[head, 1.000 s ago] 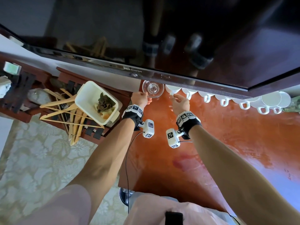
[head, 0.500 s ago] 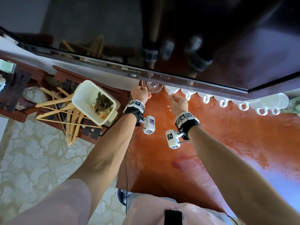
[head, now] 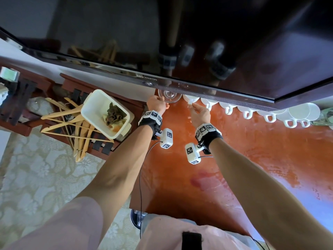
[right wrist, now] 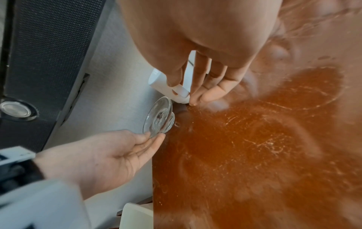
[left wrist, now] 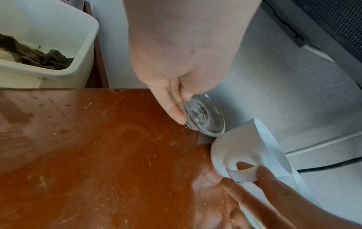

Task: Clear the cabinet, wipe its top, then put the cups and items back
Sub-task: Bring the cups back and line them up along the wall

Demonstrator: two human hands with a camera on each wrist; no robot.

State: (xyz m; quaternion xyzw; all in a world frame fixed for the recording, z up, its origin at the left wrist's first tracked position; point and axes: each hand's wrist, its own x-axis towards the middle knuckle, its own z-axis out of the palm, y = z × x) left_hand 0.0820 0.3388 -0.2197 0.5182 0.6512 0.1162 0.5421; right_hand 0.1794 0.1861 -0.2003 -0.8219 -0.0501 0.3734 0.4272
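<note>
Television (head: 198, 42) spans the upper frame, overhanging the red-brown cabinet top (head: 234, 168). White bin (head: 95, 112) sits at left centre over wooden hangers (head: 72, 123). Row of white cups (head: 248, 112) runs under the screen's lower edge, right of centre. Right hand (head: 200, 113) pinches the handle of the leftmost white cup (left wrist: 240, 153); left hand (head: 156, 104) pinches the glass dish (left wrist: 203, 117), beside that cup.

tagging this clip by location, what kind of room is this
Probably a hotel or guest room: a Skyworth TV above a wooden cabinet, a row of white cups by the wall, wooden hangers beside it.
</note>
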